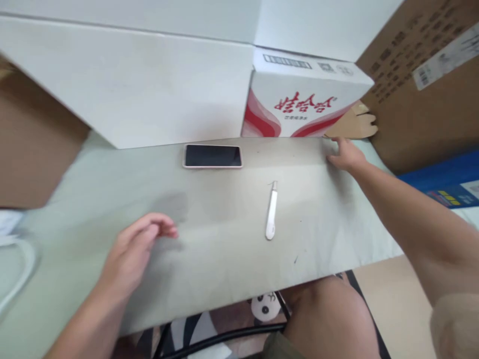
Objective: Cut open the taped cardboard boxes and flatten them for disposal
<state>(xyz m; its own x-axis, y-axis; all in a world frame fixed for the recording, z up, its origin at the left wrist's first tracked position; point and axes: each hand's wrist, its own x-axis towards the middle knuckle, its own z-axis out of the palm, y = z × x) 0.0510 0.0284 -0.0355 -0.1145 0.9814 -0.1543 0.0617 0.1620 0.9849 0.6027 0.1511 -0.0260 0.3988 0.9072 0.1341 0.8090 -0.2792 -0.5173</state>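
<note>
My left hand (138,244) hovers over the left part of the pale table, its fingers loosely curled with nothing visible in them. At the far right, my right hand (348,153) reaches toward a brown cardboard piece (346,124) with a scalloped end; thumb and index finger are apart, and I cannot tell whether a fingertip touches the cardboard. A slim white-handled tool (272,212) with a narrow grey tip lies between the hands, its exact kind unclear. Farther back rests a smartphone (213,156) with a dark screen and a pink edge.
A white carton with red print (299,107) stands at the back beside large white panels (149,89). Brown cardboard boxes flank both sides, the right one (430,104) near my right arm. A blue box (445,174) is at the right; a white cable (26,264) curves at left.
</note>
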